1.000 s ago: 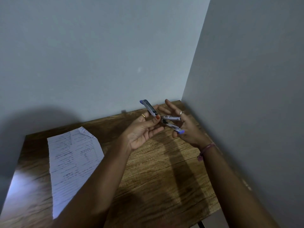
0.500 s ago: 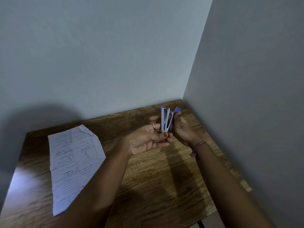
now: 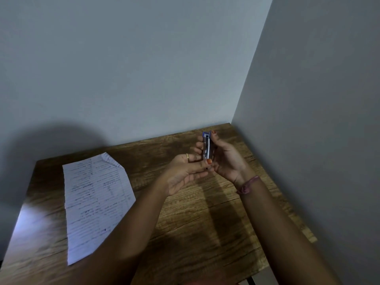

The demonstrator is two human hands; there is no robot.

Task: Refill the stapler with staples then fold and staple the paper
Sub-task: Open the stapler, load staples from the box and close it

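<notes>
Both forearms reach forward over the far right of the scene. The left hand (image 3: 185, 173) pinches the lower end of a small blue-and-silver metal stapler (image 3: 206, 147); the right hand (image 3: 228, 161), a pink band on its wrist, curls round its right side.

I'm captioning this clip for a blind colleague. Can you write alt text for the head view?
Two hands hold a small stapler upright above a wooden table: the left hand pinches its lower end, and the right hand wraps it from the right. A handwritten paper lies flat at left, top corner folded, in a corner of grey walls.
</notes>
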